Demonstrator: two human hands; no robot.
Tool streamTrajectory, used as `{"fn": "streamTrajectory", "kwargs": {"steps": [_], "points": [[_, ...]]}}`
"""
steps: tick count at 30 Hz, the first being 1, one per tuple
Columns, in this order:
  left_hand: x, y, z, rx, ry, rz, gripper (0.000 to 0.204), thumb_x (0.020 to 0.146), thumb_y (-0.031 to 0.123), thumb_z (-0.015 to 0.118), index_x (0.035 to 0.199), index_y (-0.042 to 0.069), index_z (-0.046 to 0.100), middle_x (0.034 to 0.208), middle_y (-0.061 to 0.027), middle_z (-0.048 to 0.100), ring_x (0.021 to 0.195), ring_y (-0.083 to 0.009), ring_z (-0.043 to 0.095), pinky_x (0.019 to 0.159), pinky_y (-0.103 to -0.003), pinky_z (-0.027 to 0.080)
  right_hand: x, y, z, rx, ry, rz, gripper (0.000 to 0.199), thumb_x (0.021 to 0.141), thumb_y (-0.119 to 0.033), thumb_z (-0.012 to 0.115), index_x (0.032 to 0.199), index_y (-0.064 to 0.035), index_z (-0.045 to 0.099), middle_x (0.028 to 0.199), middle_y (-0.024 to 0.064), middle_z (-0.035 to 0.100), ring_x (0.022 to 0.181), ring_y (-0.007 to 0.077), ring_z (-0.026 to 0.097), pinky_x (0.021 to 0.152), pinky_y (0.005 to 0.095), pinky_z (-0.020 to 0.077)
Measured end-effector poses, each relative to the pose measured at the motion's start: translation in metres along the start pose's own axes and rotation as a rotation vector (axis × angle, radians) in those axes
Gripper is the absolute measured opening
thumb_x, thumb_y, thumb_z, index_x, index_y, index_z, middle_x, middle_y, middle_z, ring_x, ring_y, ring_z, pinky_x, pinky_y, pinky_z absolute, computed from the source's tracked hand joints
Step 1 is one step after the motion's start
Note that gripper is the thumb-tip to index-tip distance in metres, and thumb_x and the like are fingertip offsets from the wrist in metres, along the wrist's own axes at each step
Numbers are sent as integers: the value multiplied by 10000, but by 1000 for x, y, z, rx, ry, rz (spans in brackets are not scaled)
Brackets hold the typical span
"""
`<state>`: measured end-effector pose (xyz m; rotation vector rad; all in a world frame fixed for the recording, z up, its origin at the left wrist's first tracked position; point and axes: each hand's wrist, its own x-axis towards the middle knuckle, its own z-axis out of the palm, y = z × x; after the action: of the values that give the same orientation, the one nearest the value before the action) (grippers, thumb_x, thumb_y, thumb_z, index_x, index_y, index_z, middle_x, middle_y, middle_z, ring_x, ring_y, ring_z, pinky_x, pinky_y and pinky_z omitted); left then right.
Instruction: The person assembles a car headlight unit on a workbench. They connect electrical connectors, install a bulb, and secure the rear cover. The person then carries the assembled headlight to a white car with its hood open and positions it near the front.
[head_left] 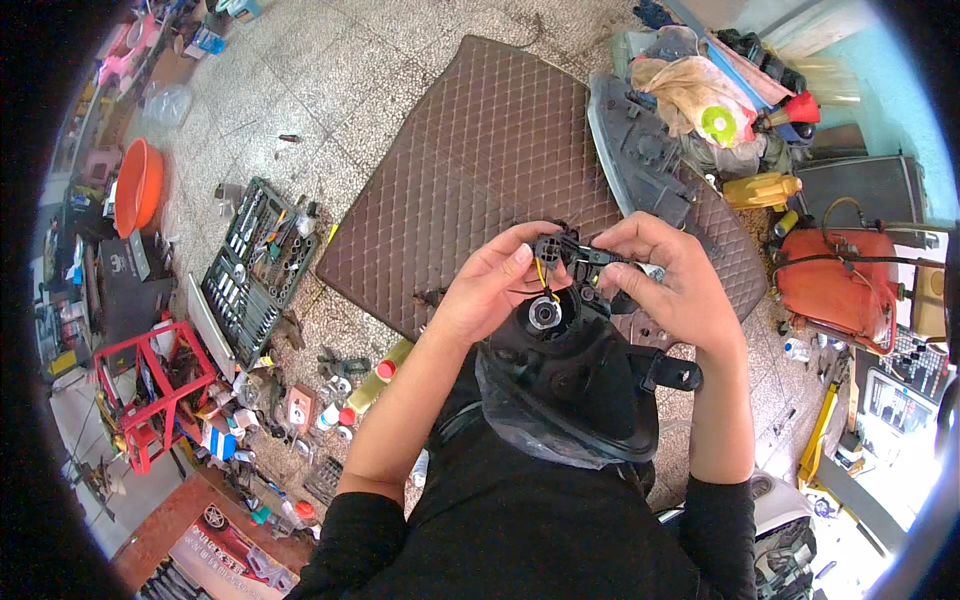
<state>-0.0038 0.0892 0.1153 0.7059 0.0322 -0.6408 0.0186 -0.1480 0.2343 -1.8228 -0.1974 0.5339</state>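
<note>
A black headlight housing, partly wrapped in clear film, rests against my lap with its back facing up. In its round opening sits a grey ring-shaped socket, and a yellow wire runs up from there. My left hand pinches a black slotted plastic piece above the opening. From the other side, my right hand is closed with thumb and fingers around the dark, narrow end of the same assembly. Where the two parts meet is too small to make out.
A brown quilted mat lies ahead, bearing another headlight. To the left are an open socket-tool case, a red metal frame and an orange basin. An orange tank stands at right.
</note>
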Motion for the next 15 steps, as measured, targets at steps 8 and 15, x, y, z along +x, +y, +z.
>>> {"fn": "streamTrajectory", "kwargs": {"steps": [8,15], "points": [[-2,0,4,14,-43,-6,539,1072,283,574,1510,7,425,1253,-165,681,1210,-311,674,1097,-485,500,1,6,4,30,-3,-11,226,915,28,690,1131,30,627,999,112,744,918,159,720,816,326,568],[-3,-2,3,-13,-58,59,493,1043,172,619,1488,43,450,1429,-129,579,1293,-290,624,1106,-486,497,1,4,7,109,-16,79,207,927,14,688,1118,29,610,968,116,776,846,121,704,702,296,555]]}}
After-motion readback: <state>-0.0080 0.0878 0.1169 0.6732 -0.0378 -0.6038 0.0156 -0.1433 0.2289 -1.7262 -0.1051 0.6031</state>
